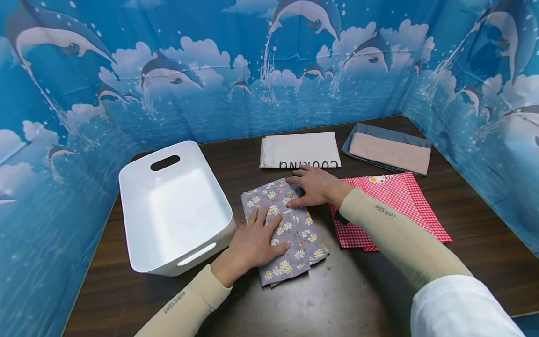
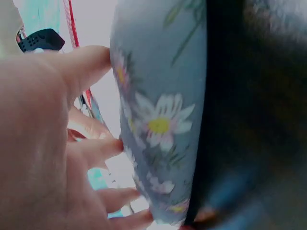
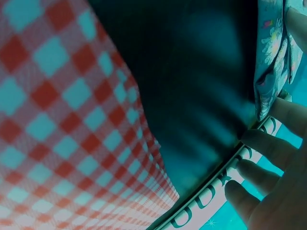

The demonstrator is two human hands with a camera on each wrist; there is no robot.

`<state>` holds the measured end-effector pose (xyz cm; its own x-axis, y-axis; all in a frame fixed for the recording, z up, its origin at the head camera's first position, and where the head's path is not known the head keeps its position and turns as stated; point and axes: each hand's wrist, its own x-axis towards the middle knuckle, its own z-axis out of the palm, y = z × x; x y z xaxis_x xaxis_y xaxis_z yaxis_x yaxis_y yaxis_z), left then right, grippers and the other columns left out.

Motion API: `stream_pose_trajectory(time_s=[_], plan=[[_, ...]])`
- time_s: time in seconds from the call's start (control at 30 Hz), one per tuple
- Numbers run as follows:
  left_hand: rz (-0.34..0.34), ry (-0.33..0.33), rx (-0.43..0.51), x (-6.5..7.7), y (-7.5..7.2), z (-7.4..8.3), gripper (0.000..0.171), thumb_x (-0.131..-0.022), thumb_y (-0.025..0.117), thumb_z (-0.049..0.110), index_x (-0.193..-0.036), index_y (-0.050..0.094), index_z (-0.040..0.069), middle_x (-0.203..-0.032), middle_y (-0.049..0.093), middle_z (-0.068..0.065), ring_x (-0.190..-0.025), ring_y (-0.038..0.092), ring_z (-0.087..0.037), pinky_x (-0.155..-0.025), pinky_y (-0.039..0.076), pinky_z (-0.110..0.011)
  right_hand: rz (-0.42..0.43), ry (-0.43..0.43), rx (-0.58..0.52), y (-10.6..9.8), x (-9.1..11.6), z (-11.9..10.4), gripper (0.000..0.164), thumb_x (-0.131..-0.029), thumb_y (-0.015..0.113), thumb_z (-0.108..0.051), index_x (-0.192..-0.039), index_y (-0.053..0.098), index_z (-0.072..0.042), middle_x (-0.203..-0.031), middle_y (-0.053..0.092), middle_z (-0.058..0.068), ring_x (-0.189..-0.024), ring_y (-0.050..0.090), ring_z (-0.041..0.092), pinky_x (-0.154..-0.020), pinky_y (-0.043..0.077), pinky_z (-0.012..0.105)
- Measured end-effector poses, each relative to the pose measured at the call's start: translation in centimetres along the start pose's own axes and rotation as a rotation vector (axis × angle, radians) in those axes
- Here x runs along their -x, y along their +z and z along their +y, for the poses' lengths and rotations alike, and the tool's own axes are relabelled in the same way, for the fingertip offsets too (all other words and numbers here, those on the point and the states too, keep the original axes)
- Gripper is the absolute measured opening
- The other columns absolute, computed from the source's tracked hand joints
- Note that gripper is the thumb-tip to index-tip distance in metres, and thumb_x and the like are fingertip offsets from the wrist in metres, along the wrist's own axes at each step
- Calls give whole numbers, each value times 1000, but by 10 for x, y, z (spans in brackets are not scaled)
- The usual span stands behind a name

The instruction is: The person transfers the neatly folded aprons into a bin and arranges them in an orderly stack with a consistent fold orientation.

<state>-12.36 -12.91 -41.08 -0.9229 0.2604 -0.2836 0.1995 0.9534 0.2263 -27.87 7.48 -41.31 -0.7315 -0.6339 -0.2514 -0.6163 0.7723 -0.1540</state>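
Observation:
A folded grey daisy-print cloth [image 1: 280,248] lies on the table in front of me, its layers slightly offset at the near right corner. My left hand [image 1: 252,241] rests on its left part, palm down, fingers spread. In the left wrist view, the thumb and fingertips [image 2: 110,146] touch the printed cloth [image 2: 160,124]. At the far right edge of the cloth, my right hand [image 1: 313,186] has its thumb and fingers spread apart, touching the fabric. The right wrist view shows these fingers [image 3: 271,146] extended beside a rumpled corner of the cloth [image 3: 271,62].
A white bin [image 1: 177,201] with handle slots stands left. Behind the hands lies a folded white cloth [image 1: 301,147] with black lettering. Right of it are blue-grey [image 1: 391,135] and pink [image 1: 389,152] folded cloths. A red checked cloth [image 1: 404,206] lies under my right forearm. Dolphin-print curtains [image 1: 236,112] surround the table.

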Motion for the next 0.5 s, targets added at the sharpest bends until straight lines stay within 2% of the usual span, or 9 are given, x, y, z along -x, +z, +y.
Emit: stream_pose_trajectory(time_s=[0.2,0.33,0.5], plan=[[68,-14,70,2,5,1,83,-96,74,57,-163,49,13,-175,26,-27,-162,27,-47,-117,47,-61,18,0,-34,3,2,-2,89,-96,65,-71,-166,43,-21,-173,40,15,-165,27,40,-132,27,59],[62,-22,85,1,5,0,83,-97,74,56,-163,48,13,-175,25,-27,-163,25,-46,-119,45,-61,30,-32,-48,5,4,-3,82,-100,65,-66,-166,44,-22,-172,41,17,-163,31,40,-130,30,61],[55,-16,97,-3,5,-1,83,-98,73,56,-164,46,15,-176,23,-26,-164,23,-45,-122,42,-61,57,-50,-38,7,6,-2,74,-102,65,-60,-163,49,-23,-166,49,16,-158,40,39,-126,37,60]])
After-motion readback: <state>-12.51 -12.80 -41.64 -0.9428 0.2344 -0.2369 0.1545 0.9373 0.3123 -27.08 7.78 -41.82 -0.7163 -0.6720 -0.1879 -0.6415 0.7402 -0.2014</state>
